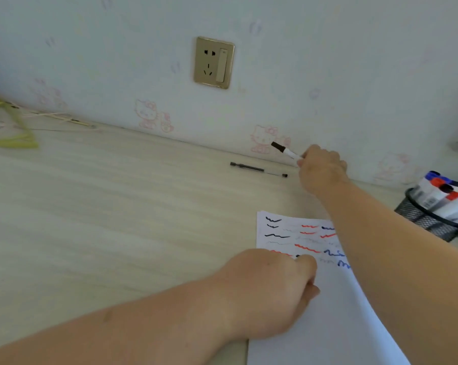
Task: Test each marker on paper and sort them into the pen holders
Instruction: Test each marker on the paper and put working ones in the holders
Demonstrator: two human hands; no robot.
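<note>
One head-worn camera looks forward and down, close over the desk (117, 206), toward the wall (328, 75) behind.

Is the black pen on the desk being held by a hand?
No. The black pen lies alone on the desk, while the right hand holds a marker instead.

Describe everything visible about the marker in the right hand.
The marker is slim, with a white barrel and a black cap still on, plastic by its look. The right hand pinches its lower end in curled fingers, holding it tilted, cap up and to the left, in the air by the wall above the desk. Its lower end is hidden.
</note>
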